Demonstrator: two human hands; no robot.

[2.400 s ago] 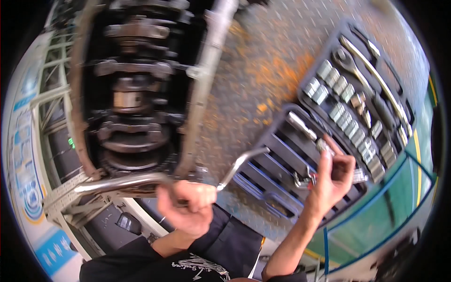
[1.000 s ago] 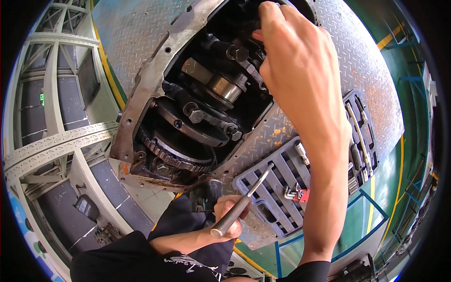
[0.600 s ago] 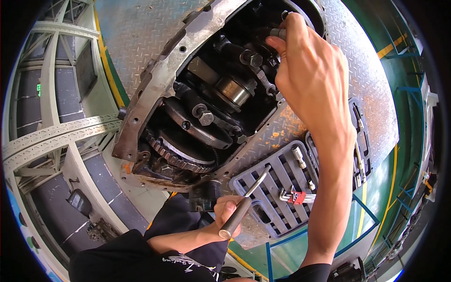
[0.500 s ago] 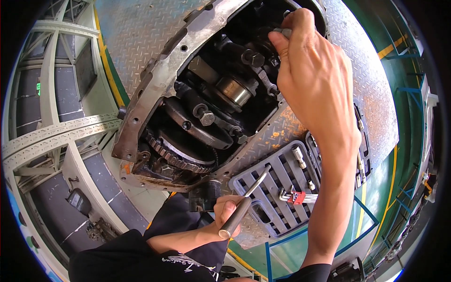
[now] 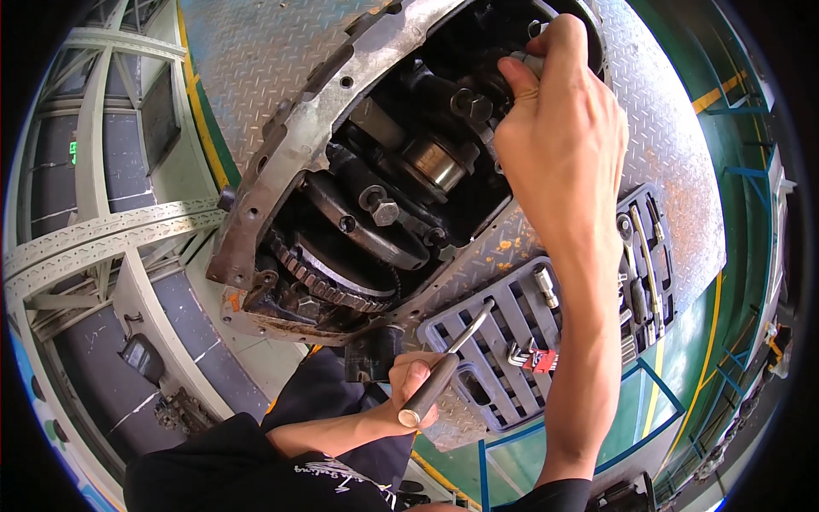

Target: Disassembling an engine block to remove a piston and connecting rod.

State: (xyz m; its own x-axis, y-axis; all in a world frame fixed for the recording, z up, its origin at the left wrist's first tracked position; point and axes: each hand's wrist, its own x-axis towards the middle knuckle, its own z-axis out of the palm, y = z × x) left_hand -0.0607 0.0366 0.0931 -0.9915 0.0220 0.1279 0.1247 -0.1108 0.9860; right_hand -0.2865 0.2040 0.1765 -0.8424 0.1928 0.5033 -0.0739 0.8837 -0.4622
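Note:
An opened engine block [image 5: 235,247] stands in front of me, its crankshaft [image 5: 367,218] and a polished journal [image 5: 435,164] exposed. At the block's far right, my right hand [image 5: 567,128] reaches in. Its thumb and fingers are pinched around a greyish metal piece [image 5: 534,62], mostly hidden, whose kind I cannot make out. Below the block's near edge, my left hand [image 5: 411,384] is wrapped around a bar-like tool [image 5: 433,391] with a thick dark handle and a slim metal shaft. That shaft points away over the grey tool case. Large bolts [image 5: 380,206] stick up inside the block.
The block rests on a worn metal tread-plate table [image 5: 665,128]. To the near right lies the open tool case [image 5: 503,401] with sockets, a red-held hex key set [image 5: 539,360] and a ratchet [image 5: 627,235]. White metal framing [image 5: 111,230] stands at left.
The view has shifted slightly, so the block appears a little farther right. My right forearm has swung left, uncovering more of the tool case. Both hands keep their grips.

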